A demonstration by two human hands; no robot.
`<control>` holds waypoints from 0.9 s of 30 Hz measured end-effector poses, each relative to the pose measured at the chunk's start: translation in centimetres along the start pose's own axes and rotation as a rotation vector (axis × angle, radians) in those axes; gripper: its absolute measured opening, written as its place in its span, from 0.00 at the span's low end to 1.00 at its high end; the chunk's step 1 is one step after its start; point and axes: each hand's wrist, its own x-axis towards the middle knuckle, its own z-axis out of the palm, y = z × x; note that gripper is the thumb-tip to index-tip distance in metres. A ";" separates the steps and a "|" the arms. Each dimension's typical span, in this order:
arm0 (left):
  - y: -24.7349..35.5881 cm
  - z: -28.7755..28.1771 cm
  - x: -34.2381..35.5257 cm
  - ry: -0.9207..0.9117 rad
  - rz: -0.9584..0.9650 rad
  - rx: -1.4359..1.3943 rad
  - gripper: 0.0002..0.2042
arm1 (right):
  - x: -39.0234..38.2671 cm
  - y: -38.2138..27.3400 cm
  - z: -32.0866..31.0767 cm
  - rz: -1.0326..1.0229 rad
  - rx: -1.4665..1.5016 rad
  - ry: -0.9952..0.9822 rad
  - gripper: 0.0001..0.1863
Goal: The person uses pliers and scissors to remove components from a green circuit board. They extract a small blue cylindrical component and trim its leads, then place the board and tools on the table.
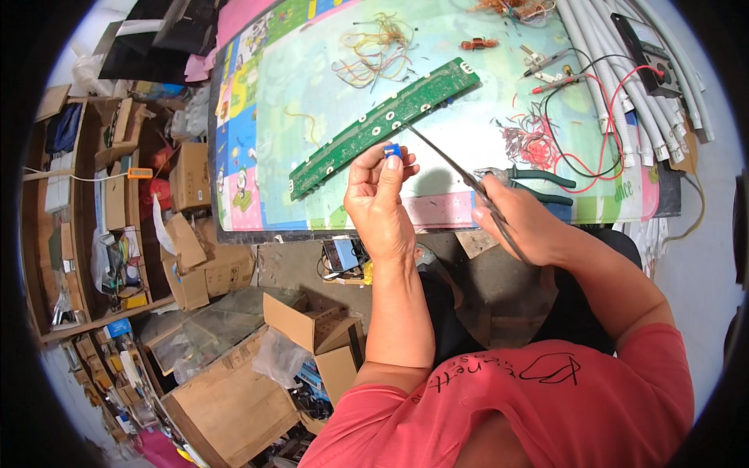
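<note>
My left hand [381, 199] is raised at the table's near edge, its thumb and fingers closed on a small blue component [392, 150]. In my right hand [519, 222] is a long, thin dark metal rod-like tool [441, 152], whose exact kind I cannot make out. Its narrow tip points up and left, near the lower edge of a long green circuit board [382, 125], though I cannot tell whether they touch. The board lies slantwise on the table, beyond my left hand. Beside my right hand lie pliers with dark green handles [542, 178].
Loose wires [374, 51], a copper-coloured coil [478, 44] and red wire scraps [530, 140] lie on the patterned table mat [312, 210]. White tubes [616, 101] and a multimeter [646, 54] with leads are at the far right. Shelves [86, 234] and cardboard boxes [312, 324] stand left.
</note>
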 end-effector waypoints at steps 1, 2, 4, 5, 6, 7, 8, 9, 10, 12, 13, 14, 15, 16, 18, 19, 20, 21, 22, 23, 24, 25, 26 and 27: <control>-0.1 0.1 -0.1 -0.012 0.007 0.014 0.10 | 0.2 0.6 0.2 -0.059 -0.101 0.086 0.14; -0.2 0.3 -0.2 -0.024 0.014 0.027 0.10 | 0.4 0.9 0.2 -0.100 -0.167 0.150 0.15; -0.3 0.7 -0.5 -0.015 0.075 0.077 0.09 | 0.9 0.9 0.5 -0.177 -0.297 0.278 0.16; -0.5 1.0 -0.7 -0.010 0.106 0.102 0.09 | 1.0 0.6 0.3 -0.118 -0.300 0.227 0.18; -0.6 1.0 -0.9 -0.005 0.139 0.151 0.09 | 1.0 0.5 0.5 -0.112 -0.304 0.225 0.18; -0.9 1.1 -1.0 0.001 0.172 0.200 0.09 | 1.0 0.5 0.7 -0.106 -0.309 0.223 0.19; -1.1 1.2 -1.2 0.008 0.205 0.249 0.09 | 1.0 0.4 0.8 -0.100 -0.314 0.220 0.19; -1.0 1.5 -1.4 0.024 0.248 0.258 0.09 | 0.9 0.3 0.8 -0.077 -0.315 0.200 0.20; -1.1 1.6 -1.6 0.027 0.259 0.265 0.09 | 0.9 0.3 0.9 -0.070 -0.313 0.195 0.20; -1.3 1.6 -1.7 0.033 0.284 0.276 0.08 | 0.9 0.3 1.0 -0.056 -0.311 0.185 0.20; -1.2 1.7 -1.8 0.042 0.284 0.276 0.08 | 0.9 0.2 1.0 -0.048 -0.303 0.169 0.20; -1.2 1.8 -1.9 0.051 0.283 0.275 0.08 | 0.8 0.1 0.9 -0.040 -0.294 0.153 0.20; -1.2 1.9 -2.0 0.062 0.284 0.275 0.08 | 0.7 0.0 0.8 -0.033 -0.286 0.136 0.20; -1.2 2.0 -2.0 0.065 0.292 0.271 0.08 | 0.7 0.0 0.8 -0.029 -0.291 0.141 0.19; -1.2 2.1 -2.0 0.068 0.309 0.263 0.09 | 0.6 -0.1 0.6 -0.020 -0.300 0.152 0.19; -1.3 2.1 -2.0 0.071 0.315 0.281 0.09 | 0.6 -0.1 0.6 -0.027 -0.302 0.153 0.19; -1.3 2.1 -2.0 0.073 0.320 0.300 0.09 | 0.6 0.0 0.6 -0.033 -0.303 0.153 0.19; -1.3 2.1 -2.0 0.076 0.326 0.318 0.08 | 0.5 0.0 0.6 -0.040 -0.305 0.153 0.19; -1.3 2.0 -2.0 0.071 0.324 0.315 0.08 | 0.6 0.1 0.6 -0.048 -0.314 0.154 0.19; -1.4 2.0 -1.9 0.066 0.322 0.312 0.08 | 0.6 0.4 0.7 -0.056 -0.324 0.154 0.19; -1.4 1.9 -1.9 0.062 0.321 0.309 0.08 | 0.6 0.6 0.8 -0.064 -0.333 0.155 0.18; -1.3 1.9 -1.9 0.063 0.319 0.312 0.08 | 0.6 0.8 0.9 -0.079 -0.337 0.161 0.18; -1.3 1.9 -2.0 0.064 0.318 0.314 0.08 | 0.6 1.0 1.0 -0.094 -0.341 0.168 0.18; -1.3 1.8 -2.0 0.066 0.316 0.316 0.08 | 0.6 1.1 1.1 -0.108 -0.346 0.174 0.18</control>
